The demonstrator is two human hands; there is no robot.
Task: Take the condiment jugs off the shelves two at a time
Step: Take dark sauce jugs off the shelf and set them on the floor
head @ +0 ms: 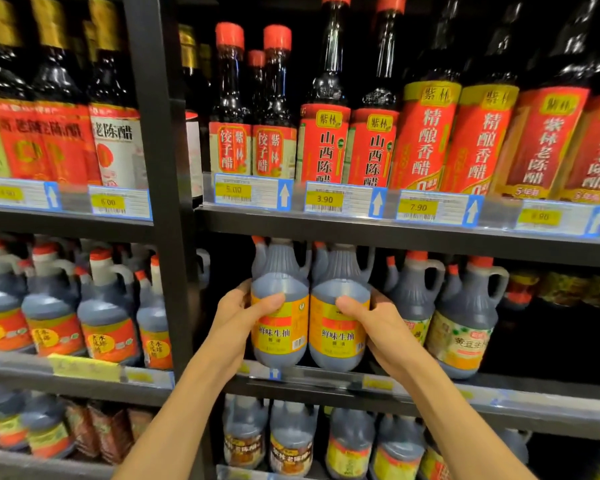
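Two dark soy sauce jugs with yellow labels stand side by side at the front of the middle shelf [430,388]. My left hand [238,315] grips the left jug [279,303] from its left side, thumb across the front. My right hand [374,318] grips the right jug [340,303] from its right side, thumb on the front. The jugs' bases sit at or just over the shelf's front edge, and their red caps reach up close under the shelf above.
More handled jugs [465,317] stand to the right of the held pair, and several orange-labelled jugs [104,317] fill the left bay. A black upright post [167,202] divides the bays. Tall vinegar bottles [326,133] line the upper shelf. Jugs [291,441] fill the bottom shelf.
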